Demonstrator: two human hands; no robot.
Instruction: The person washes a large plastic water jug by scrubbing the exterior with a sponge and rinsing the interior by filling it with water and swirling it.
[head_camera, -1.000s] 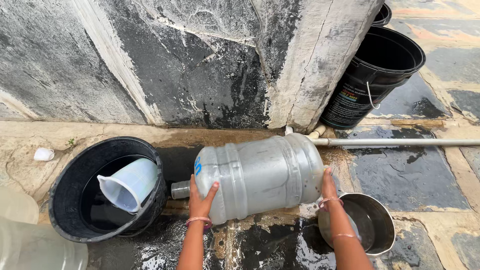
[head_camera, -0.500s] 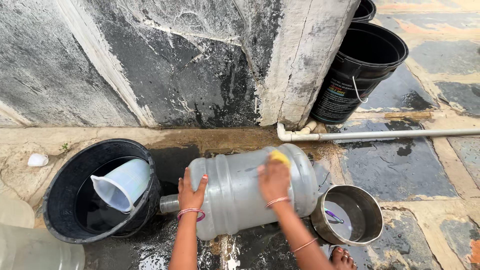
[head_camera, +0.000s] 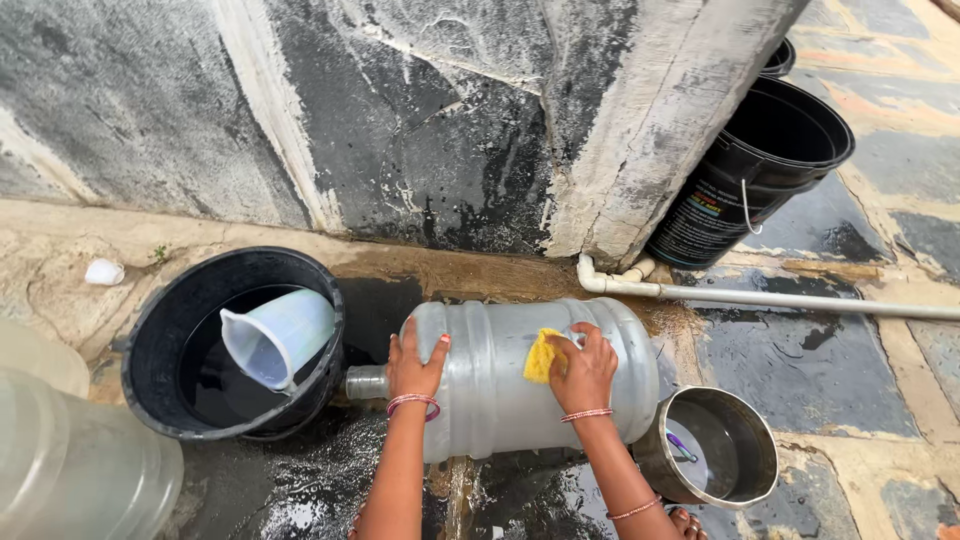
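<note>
A large clear plastic water jug (head_camera: 500, 385) lies on its side on the wet ground, neck pointing left toward a black tub (head_camera: 165, 335). My left hand (head_camera: 414, 365) presses flat on the jug near its shoulder. My right hand (head_camera: 583, 370) holds a yellow sponge (head_camera: 541, 357) against the top of the jug's body. Bangles sit on both wrists.
A clear measuring jug (head_camera: 280, 335) floats in the black tub's water. A steel pot (head_camera: 755, 480) with a little water stands right of the jug. Black buckets (head_camera: 760, 175) lean by the wall, a white pipe (head_camera: 780, 297) runs along the ground, another clear jug (head_camera: 70, 465) sits lower left.
My right hand went from the jug's base end up onto its top with the yellow sponge, then moved slightly left and down. My left hand stays on the jug's shoulder.
</note>
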